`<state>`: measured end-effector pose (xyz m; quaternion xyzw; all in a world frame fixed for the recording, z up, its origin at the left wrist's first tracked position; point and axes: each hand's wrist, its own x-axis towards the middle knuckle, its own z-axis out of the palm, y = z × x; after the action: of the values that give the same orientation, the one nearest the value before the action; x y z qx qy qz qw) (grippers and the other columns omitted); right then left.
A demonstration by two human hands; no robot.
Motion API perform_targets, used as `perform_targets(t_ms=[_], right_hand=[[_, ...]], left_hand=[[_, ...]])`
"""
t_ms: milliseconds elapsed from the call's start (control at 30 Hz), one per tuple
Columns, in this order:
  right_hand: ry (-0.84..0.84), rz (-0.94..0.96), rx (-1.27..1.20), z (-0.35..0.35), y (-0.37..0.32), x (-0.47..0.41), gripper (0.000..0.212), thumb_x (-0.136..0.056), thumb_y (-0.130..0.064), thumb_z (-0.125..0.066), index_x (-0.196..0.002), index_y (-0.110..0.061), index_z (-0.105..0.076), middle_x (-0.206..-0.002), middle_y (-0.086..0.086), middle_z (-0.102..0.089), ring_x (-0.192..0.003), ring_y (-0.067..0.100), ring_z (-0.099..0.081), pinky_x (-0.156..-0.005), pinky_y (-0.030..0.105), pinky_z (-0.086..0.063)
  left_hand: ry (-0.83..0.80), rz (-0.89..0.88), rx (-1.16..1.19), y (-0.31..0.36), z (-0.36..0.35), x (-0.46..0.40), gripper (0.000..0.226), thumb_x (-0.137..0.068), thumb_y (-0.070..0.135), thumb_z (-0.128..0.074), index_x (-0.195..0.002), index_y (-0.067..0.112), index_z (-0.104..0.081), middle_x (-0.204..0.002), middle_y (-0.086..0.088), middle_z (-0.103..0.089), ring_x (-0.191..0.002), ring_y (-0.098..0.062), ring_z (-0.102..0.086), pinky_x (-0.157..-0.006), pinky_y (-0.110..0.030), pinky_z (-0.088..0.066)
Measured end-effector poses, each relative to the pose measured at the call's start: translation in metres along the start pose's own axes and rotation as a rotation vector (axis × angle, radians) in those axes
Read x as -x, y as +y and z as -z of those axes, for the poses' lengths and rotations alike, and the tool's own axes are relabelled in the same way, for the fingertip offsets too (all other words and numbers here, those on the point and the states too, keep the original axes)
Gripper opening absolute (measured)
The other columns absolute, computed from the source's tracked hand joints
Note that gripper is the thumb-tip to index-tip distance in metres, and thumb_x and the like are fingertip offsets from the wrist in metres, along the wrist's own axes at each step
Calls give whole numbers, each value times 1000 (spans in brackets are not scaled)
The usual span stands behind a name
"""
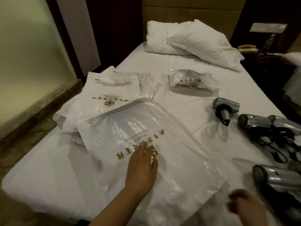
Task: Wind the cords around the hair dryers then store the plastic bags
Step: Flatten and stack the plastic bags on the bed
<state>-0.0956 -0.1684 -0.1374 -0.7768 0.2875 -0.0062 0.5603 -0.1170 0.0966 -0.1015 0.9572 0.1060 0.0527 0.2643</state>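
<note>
Plastic bag long axis diagonal, opening far-left; left hand fingers straight, pressing it; right hand blurred.

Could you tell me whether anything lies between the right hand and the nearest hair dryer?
Nothing visible does. The right hand hovers at the near bag's edge, and the nearest hair dryer lies just beyond it on bare sheet.
</note>
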Motion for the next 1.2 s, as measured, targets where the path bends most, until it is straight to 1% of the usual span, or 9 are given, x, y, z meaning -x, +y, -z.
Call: perform_targets(t_ms=[67,133,267,433,600,767,967,1067,1200], right_hand=[[184,242,-177,-2,-31,10,33,-83,2,-48,-73,-24,-65,-52,-4,-57,-53,12,-52,-46,9,-42],[67,586,-104,-33,-63,36,31,-79,-4,-48,-79,-33,-61,-73,-16,-61,-73,-3,-55,-65,2,-40],[-510,942,573,-131,-48,58,53,-90,-36,-22,-136,-23,-47,-147,-6,-34,-134,9,-28,-111,22,-17],[-679,861,986,-150,2,27,79,-72,-52,10,-148,-42,-8,-159,-10,-4,-145,10,-2,-114,26,2],[-649,827,969,-145,-20,20,54,-99,-35,-30,-150,-29,-13,-158,-2,-13,-143,15,-18,-115,28,-14],[-457,539,900,-147,-48,-5,88,-91,-38,-57,-150,-19,5,-157,6,18,-124,26,-49,-88,30,-44],[-525,251,738,-148,-47,-42,114,-78,-42,-72,-149,-16,13,-158,8,12,-138,32,-30,-99,39,-42],[-514,115,472,-154,-52,-51,116,-74,-28,-79,-150,-22,8,-157,4,-3,-127,36,-44,-53,29,-52],[-437,85,470,-154,-62,-62,111,-78,-27,-75,-150,-25,10,-158,0,2,-91,31,-62,-54,28,-52]], left_hand=[[-80,-2,-206,-6,-18,2,56,-102,36,-25,-151,24,-2,-159,2,13,-145,-18,14,-117,-37,4],[-131,-17,-315,-13,-41,9,62,-100,39,-25,-151,20,4,-157,-1,15,-144,-21,16,-116,-48,2],[-167,-33,-344,-30,-68,20,65,-78,40,-39,-136,11,-44,-139,-9,-51,-132,-24,-34,-110,-46,-13],[-253,-35,-321,-37,-85,35,62,-78,42,-39,-131,13,-50,-136,-4,-54,-124,-21,-47,-111,-41,-10],[-66,289,145,-21,-64,32,72,-97,31,-42,-151,15,2,-160,-1,8,-146,-19,-12,-114,-29,-17],[332,674,602,-28,-36,29,91,-89,14,-60,-151,20,6,-159,-2,-7,-125,-31,-49,-100,-34,-37],[549,711,645,-27,-16,35,88,-87,4,-61,-152,24,-3,-157,-2,-14,-99,-11,-43,-90,-25,-36],[553,848,681,-52,-19,34,99,-83,9,-69,-151,23,1,-158,1,-6,-114,-16,-47,-100,-36,-40],[477,1062,1010,-79,-26,27,85,-73,11,-79,-138,21,-25,-137,-20,-38,-80,-36,-67,-62,-38,-56]])
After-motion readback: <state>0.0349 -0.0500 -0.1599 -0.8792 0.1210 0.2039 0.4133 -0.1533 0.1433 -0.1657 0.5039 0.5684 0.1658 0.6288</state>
